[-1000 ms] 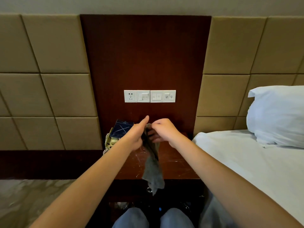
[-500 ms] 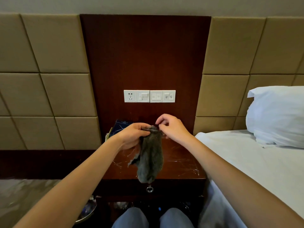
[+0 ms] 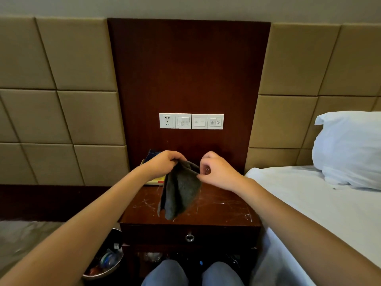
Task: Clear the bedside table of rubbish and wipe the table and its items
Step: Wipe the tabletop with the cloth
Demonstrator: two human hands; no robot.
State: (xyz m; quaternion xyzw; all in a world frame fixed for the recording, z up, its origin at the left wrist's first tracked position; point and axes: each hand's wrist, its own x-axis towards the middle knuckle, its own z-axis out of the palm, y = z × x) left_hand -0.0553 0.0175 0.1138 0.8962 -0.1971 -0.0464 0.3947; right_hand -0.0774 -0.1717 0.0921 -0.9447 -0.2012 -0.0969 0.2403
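A dark grey cloth (image 3: pixel 181 190) hangs folded above the scratched wooden bedside table (image 3: pixel 222 209). My left hand (image 3: pixel 165 164) grips the cloth's upper left corner. My right hand (image 3: pixel 216 170) pinches its upper right edge. Behind my left hand, at the table's back left, lie a dark blue box (image 3: pixel 153 154) and a yellowish item (image 3: pixel 155 180), both mostly hidden by my hand and wrist.
A drawer with a ring pull (image 3: pixel 189 238) sits under the tabletop. A bin (image 3: pixel 103 265) holding rubbish stands on the floor to the left. A white bed (image 3: pixel 309 203) with a pillow (image 3: pixel 350 149) borders the table on the right. Wall switches (image 3: pixel 191 121) are above.
My hands have drawn apart, spreading the cloth's top edge wider. The cloth has gone from a narrow hanging strip to a broader folded shape. The view has tilted down, showing the bin.
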